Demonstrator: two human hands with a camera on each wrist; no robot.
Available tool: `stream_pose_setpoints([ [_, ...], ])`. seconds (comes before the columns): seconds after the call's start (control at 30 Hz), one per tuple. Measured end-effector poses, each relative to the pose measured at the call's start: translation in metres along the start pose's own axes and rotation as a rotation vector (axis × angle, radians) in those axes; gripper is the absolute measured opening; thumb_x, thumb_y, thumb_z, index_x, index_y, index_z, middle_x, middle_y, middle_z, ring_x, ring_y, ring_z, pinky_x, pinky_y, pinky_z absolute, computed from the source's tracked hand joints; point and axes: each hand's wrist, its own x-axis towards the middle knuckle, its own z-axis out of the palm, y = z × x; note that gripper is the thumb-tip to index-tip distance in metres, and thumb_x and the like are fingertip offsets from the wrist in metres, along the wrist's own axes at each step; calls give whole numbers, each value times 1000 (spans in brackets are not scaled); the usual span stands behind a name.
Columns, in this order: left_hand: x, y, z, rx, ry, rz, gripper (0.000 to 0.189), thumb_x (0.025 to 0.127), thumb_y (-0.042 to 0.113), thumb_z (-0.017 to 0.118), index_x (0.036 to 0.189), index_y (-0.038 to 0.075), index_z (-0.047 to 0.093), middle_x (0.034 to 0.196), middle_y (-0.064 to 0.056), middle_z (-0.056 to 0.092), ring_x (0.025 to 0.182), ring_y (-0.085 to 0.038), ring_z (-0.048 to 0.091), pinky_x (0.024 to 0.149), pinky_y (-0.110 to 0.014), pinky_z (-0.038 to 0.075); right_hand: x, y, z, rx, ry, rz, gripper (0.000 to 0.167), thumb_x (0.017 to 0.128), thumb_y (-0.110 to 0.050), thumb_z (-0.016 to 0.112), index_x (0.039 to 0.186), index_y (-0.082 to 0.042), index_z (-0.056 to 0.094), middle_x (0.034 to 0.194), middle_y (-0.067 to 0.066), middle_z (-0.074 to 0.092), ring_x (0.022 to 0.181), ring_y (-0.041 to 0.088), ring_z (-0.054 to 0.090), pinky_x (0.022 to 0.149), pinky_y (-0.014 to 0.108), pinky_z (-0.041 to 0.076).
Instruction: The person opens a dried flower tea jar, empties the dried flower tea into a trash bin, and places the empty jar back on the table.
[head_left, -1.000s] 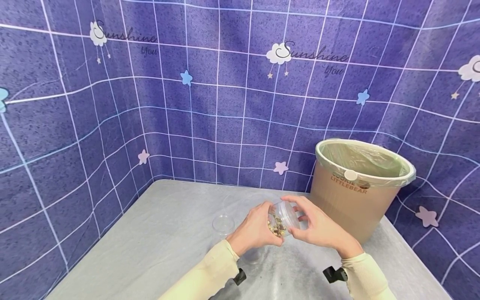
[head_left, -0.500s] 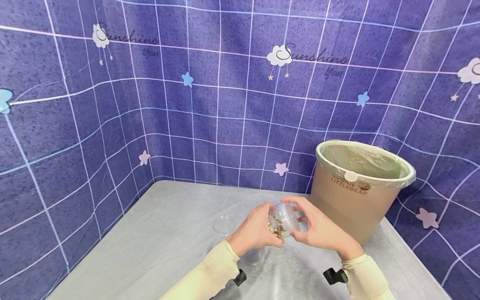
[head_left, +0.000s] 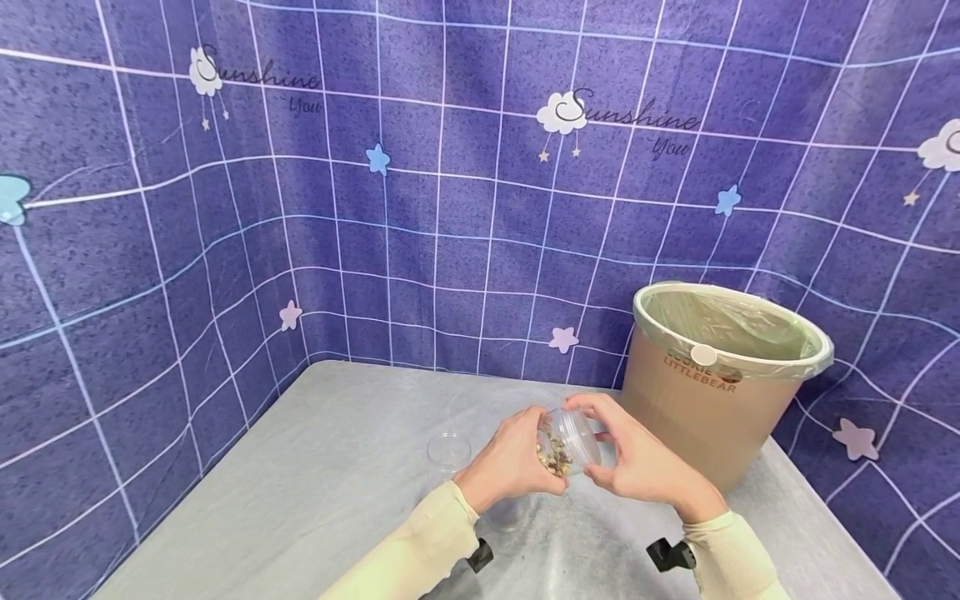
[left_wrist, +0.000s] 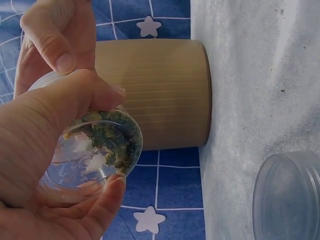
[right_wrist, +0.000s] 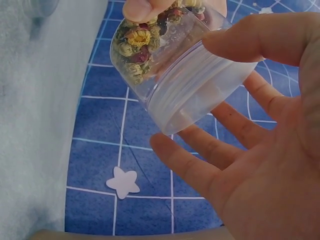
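Note:
A clear plastic jar (head_left: 550, 427) is tilted on its side above the table, with dried flower buds (right_wrist: 137, 42) gathered along its lower side. My left hand (head_left: 512, 457) grips the jar around its base end, thumb and fingers on opposite sides. On its mouth sits a ribbed clear screw lid (right_wrist: 200, 82), facing right. My right hand (head_left: 637, 450) holds this lid by its rim between thumb and fingers. Through the jar's bottom, the left wrist view also shows the buds (left_wrist: 117, 142). My palm hides part of the jar there.
A shallow clear round container (head_left: 448, 451) stands on the grey cloth-covered table (head_left: 337, 467), left of my hands. Another clear round item (head_left: 504, 522) lies partly hidden under my left wrist. A beige lined bin (head_left: 697, 417) stands at the right, before the purple patterned curtain (head_left: 450, 208).
My right thumb and fingers have shifted slightly around the lid's rim. The jar and my left hand stay almost in place, and the head view has tilted a little.

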Motion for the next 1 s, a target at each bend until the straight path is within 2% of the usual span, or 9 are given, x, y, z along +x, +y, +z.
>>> stream_pose_setpoints([
  [0.3,0,-1,1,-2,2,6,77,57,27,93,123,8,58,109,-4,66,88,-8,59,75,-21,51,1,0,1,-16,4,-32,82,62,15,74,137,-12,50,144,3,48,130,21,49,89,49,58],
  [0.57,0,-2,0,6,1,4,77,58,28,93,123,9,58,110,-4,67,89,-9,60,76,-22,51,1,-1,2,7,-4,-17,84,61,18,73,136,-13,50,147,2,46,135,20,46,93,54,55],
  [1.0,0,-2,1,11,-4,-2,77,58,29,93,124,9,58,112,-3,67,90,-10,61,77,-22,51,1,-2,2,4,-16,-30,88,60,18,72,138,-14,48,148,0,45,134,20,47,94,52,55],
])
